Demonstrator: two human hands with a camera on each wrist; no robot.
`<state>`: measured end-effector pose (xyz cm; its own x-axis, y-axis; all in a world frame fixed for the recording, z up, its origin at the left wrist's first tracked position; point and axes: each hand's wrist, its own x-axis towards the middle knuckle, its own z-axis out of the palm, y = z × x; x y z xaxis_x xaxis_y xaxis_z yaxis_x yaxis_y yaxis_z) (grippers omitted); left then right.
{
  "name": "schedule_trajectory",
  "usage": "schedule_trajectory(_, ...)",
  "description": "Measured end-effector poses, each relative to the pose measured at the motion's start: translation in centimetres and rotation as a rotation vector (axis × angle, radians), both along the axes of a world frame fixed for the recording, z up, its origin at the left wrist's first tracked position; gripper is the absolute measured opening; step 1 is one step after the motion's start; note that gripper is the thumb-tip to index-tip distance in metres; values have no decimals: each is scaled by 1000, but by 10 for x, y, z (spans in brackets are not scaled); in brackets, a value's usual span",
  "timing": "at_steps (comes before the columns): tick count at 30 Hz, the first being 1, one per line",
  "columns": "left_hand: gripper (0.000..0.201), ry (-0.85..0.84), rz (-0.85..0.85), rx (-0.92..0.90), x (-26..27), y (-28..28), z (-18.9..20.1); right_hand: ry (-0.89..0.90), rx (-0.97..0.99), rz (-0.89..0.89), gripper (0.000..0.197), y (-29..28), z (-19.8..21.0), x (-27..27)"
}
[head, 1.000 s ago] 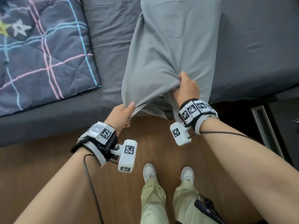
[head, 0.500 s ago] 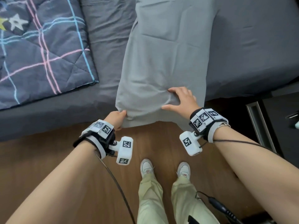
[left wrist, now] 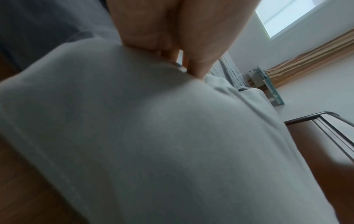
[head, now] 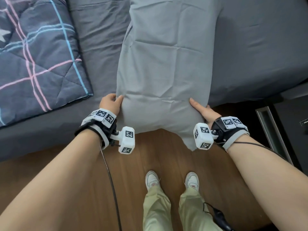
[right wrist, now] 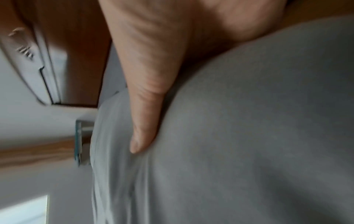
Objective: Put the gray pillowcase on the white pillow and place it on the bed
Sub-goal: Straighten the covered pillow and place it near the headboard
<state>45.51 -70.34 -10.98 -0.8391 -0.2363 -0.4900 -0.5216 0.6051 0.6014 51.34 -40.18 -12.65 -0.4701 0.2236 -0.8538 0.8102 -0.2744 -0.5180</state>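
— Two hands flanked the near end of the gray pillowcase (head: 165, 67). Why there?

— To steer it, I'd judge. The white pillow was wholly hidden inside; the bundle lay on the bed (head: 260, 52), its near end overhanging toward six o'clock. The left hand (head: 110, 104) pinched the corner at nine o'clock; the right hand (head: 202, 110) pressed flat at three, fingers straight.

— And the wrist views?

— The right wrist showed a thumb (right wrist: 145, 121) along the fabric — the head view missed that.
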Motion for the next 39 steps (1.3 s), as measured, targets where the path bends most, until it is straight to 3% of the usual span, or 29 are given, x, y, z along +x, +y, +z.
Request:
schedule_trajectory(3, 40, -82, 105, 137, -5, -3, -3, -81, -163, 133, 66, -9, 16, -8)
schedule_trajectory(5, 58, -165, 216, 263, -9, -9, 2, -67, -128, 127, 55, -17, 18, -14)
schedule_trajectory(7, 69, -178, 321, 280, -12, -27, -12, -8, -23, 4, 48, -26, 19, -19)
schedule_trajectory(11, 36, -101, 302, 227, -4, -44, -13, 36, 68, -117, 71, -37, 14, -19)
schedule_trajectory(13, 35, -53, 295, 207, -1, -43, 1, 49, 118, -128, 76, -37, 13, -18)
schedule_trajectory(18, 47, -156, 394, 370, 6, -59, -7, 76, 199, -103, 54, -33, 20, -14)
schedule_trajectory(21, 44, -131, 409, 403, 21, -52, 12, 80, 221, -103, 57, -32, 21, -8)
schedule_trajectory(25, 47, -102, 344, 390, 41, -56, 3, 53, 248, -92, 62, -29, 24, -1)
schedule_trajectory(29, 45, -255, 210, 347, 38, -58, 1, 10, 134, -104, 70, -22, 29, 7)
schedule_trajectory(33, 33, -349, -34, 91, 20, -60, 4, -78, -72, 94, 61, -7, 44, 6)
schedule_trajectory(35, 30, -258, -85, 33, 4, -57, 8, -28, -122, 104, 55, 2, 46, -4)
schedule_trajectory(39, 39, -13, -25, -36, -39, -35, 12, 3, -242, -14, 54, 11, 40, -25)
